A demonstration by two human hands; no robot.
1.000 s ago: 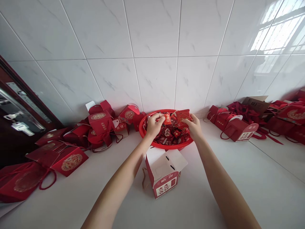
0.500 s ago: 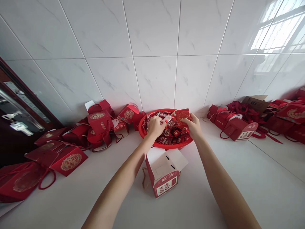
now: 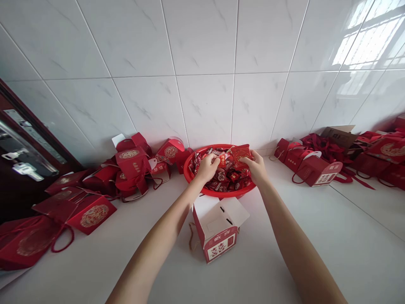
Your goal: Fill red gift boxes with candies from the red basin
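Note:
A red plastic basket (image 3: 218,194) full of wrapped candies (image 3: 219,186) stands against the wall. Over its left part, my left hand (image 3: 207,167) is closed in a pinch; a small red-and-white wrapped candy (image 3: 225,161) shows by its fingertips. My right hand (image 3: 257,166) grips a flat red packet (image 3: 239,155) with gold print at the basket's right rim. In front of the basket, between my forearms, sits an open red-and-white gift box (image 3: 220,236). Its lid flaps are spread, its inside is white, and a twine handle hangs at its left.
Several red gift boxes (image 3: 96,215) are heaped at the left, beside a dark door (image 3: 19,169) with keys in its lock. More red boxes (image 3: 319,169) and ribbons (image 3: 325,147) lie at the right. White tiles (image 3: 205,109) line the wall behind the counter.
My left hand has turned slightly, and more of the candy's red face shows at its fingertips. The right hand keeps the red packet in nearly the same spot.

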